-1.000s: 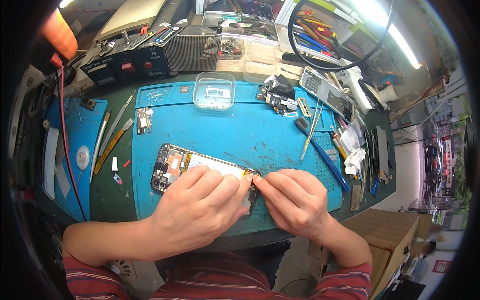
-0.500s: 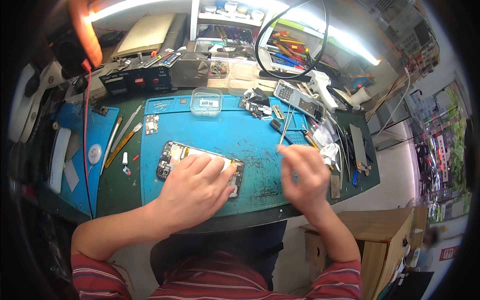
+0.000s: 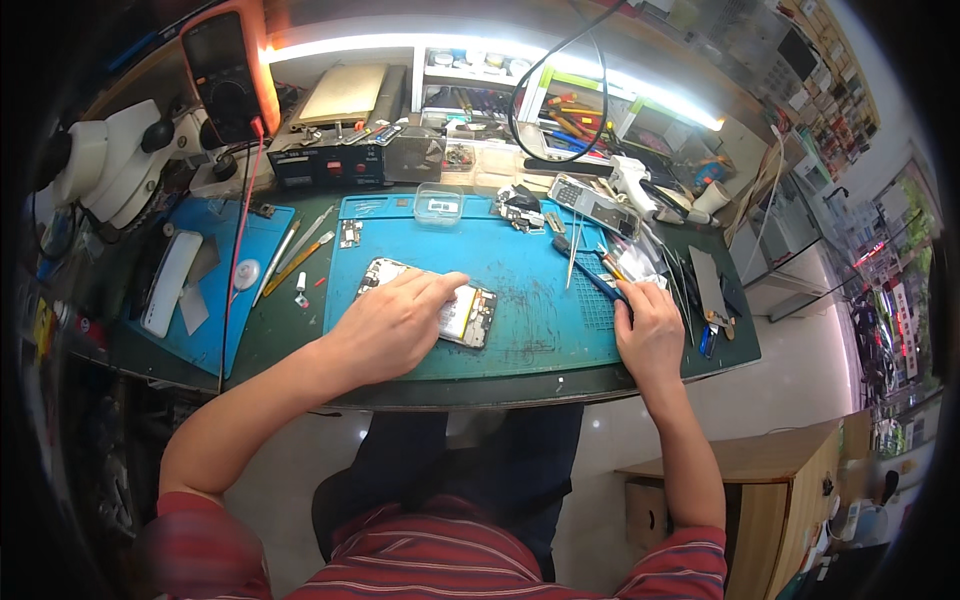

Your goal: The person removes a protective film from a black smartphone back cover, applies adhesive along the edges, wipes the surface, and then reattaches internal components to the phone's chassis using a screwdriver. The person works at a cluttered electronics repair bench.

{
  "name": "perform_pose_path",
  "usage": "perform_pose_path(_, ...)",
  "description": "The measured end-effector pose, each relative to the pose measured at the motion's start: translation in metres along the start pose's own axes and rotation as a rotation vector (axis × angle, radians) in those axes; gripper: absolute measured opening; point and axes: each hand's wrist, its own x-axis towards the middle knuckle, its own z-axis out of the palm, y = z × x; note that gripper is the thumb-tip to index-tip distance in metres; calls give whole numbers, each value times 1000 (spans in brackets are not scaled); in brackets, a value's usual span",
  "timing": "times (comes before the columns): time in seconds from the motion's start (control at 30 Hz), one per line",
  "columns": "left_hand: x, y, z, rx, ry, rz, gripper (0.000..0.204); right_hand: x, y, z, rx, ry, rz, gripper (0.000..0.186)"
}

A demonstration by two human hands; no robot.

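Note:
An opened smartphone (image 3: pixel 466 318), its battery and inner boards showing, lies on the blue work mat (image 3: pixel 520 270). Across its left part lies my left hand (image 3: pixel 390 328), closed over it with the index finger stretched toward the battery; the thumb is hidden. To the right, my right hand (image 3: pixel 652 328) pinches the end of a blue-handled tool with a black head (image 3: pixel 592 274), which looks like a small brush. Tweezers (image 3: pixel 573 252) rest on the mat beside that tool. A small circuit board (image 3: pixel 351 233) sits at the mat's upper left.
Behind the phone stands a clear plastic box (image 3: pixel 438 205). A phone housing (image 3: pixel 594 205) and small dark parts (image 3: pixel 518 207) crowd the back right. A knife-like yellow tool (image 3: pixel 298 264) lies left of the mat; a multimeter (image 3: pixel 228 75) stands at the back left.
My right hand has moved right, from near the tweezers to the blue-handled tool's end. My left hand has shifted over the phone, uncovering more battery. The whole view has tilted.

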Motion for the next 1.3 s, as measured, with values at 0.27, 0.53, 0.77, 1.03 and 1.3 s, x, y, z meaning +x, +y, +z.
perform_pose_path(0.27, 6, 7, -14, 118, -94, 50, 28, 11, -19, -6, 144, 3, -4, 15)
perform_pose_path(0.53, 20, -14, -15, 121, -66, 114, 26, 88, 12, 13, 233, -84, 106, 13)
perform_pose_path(0.77, 23, -22, -15, 32, 0, 111, 24, 136, -20, 62, 272, -380, -95, 23)
perform_pose_path(1.03, 22, -34, -13, -64, 35, 118, 24, 150, -32, 70, 333, -524, 99, 33)
perform_pose_path(1.3, 19, -34, -10, -91, 47, 113, 21, 136, -35, 37, 634, -546, 222, 27)
